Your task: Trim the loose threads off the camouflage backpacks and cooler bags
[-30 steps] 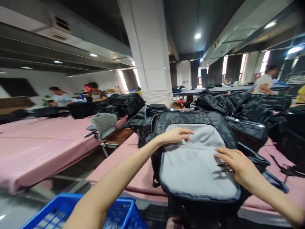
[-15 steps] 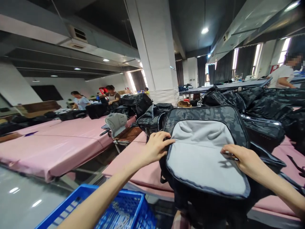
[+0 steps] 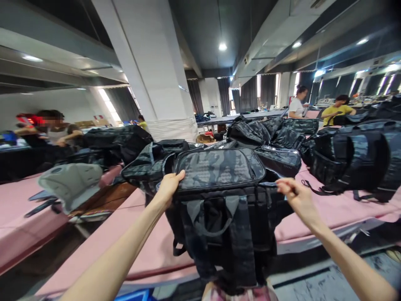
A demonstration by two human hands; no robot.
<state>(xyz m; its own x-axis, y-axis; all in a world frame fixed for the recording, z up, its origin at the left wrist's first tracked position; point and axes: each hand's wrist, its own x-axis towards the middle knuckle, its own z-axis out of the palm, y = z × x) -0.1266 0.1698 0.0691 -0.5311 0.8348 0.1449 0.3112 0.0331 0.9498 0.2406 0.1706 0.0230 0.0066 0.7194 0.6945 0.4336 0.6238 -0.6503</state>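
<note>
A black and grey camouflage backpack stands on the pink-covered table in front of me, its grey carry handle and dark straps facing me. The upper camouflage panel lies over the top, and no pale lining shows. My left hand grips the panel's left edge, thumb on top and fingers out of sight beneath. At the right side, my right hand is closed, its fingertips pinching the bag's edge by a strip of blue-grey lining. Whether anything small is inside that hand, I cannot make out.
More camouflage backpacks are piled behind and to the right. A grey chair stands between the pink tables at left. A blue crate edges in below. Several people work farther off; a white pillar rises behind.
The flap with pale lining has been folded over, so its camouflage outside now shows. My left hand moved onto its edge, and my right hand moved to the bag's side. My view turned right.
</note>
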